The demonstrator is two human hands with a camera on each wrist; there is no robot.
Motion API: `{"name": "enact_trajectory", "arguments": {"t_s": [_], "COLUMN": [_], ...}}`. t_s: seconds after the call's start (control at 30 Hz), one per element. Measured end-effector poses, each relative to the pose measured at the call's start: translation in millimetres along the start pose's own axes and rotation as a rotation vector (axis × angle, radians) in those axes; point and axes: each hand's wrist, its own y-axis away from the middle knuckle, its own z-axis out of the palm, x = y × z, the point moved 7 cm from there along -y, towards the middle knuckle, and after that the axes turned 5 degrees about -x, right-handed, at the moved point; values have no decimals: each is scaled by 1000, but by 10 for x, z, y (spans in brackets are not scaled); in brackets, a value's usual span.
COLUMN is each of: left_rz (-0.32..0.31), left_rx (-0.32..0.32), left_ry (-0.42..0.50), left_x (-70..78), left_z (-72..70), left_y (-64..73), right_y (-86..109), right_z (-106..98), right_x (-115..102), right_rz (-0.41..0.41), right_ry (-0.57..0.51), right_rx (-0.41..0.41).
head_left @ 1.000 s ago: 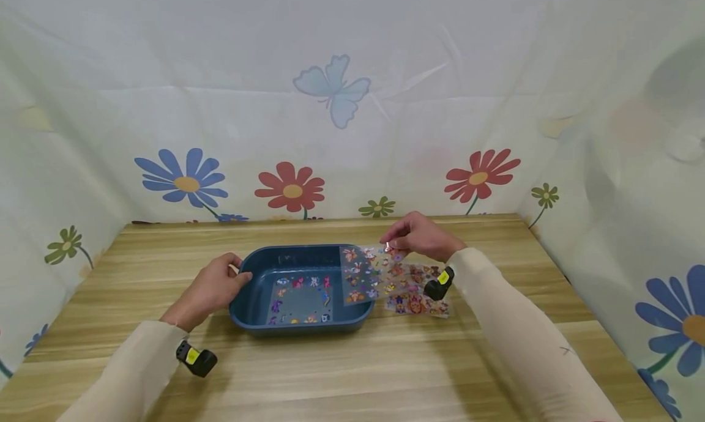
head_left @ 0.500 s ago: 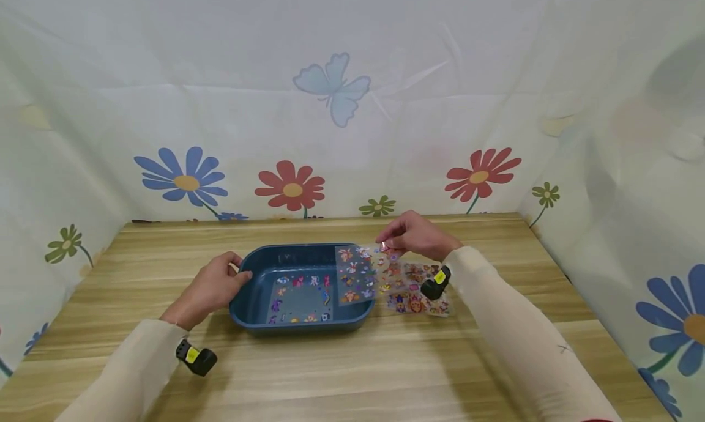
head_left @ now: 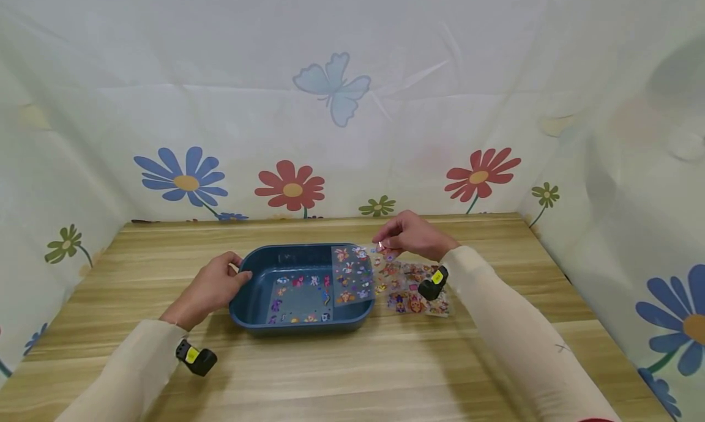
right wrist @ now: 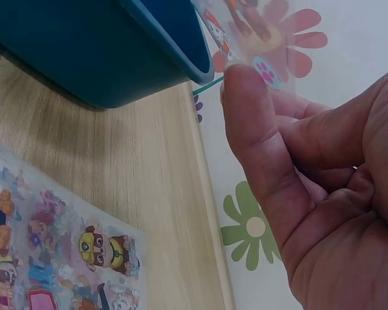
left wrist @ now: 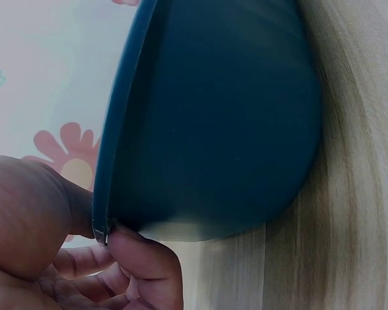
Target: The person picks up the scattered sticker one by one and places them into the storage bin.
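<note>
A dark blue oval-cornered plastic basin (head_left: 264, 329) stands on the table. My left hand (head_left: 216, 282) pinches its left rim between thumb and fingers, as the left wrist view shows from close by. In my right hand (head_left: 415, 237) a clear sticker sheet (head_left: 352, 274) with small cartoon figures is pinched by its far right corner. The sheet reaches over the basin's right side. Inside the basin, flat on the bottom, lies another clear sticker sheet (head_left: 300, 301) with figures around its border. Below my right hand, several sticker sheets (right wrist: 58, 252) lie stacked on the table right of the basin.
The wood-grain table (head_left: 341, 379) meets a white curtain (head_left: 237, 92) printed with flowers and a butterfly at the back and both sides. A small black camera with a yellow label is strapped to each wrist.
My right hand has shifted slightly left, carrying the pinched sticker sheet further over the basin. The left hand and the basin stay where they were.
</note>
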Motion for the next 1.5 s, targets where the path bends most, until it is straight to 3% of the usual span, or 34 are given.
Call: {"name": "enact_trajectory", "arguments": {"t_s": [1.5], "left_rz": [17], "left_rx": [10], "left_ry": [6], "left_x": [-17], "left_z": [6], "left_y": [-4], "right_y": [-141], "right_z": [211], "right_x": [-297], "right_rz": [-11], "right_ry": [10], "right_rx": [-46]}}
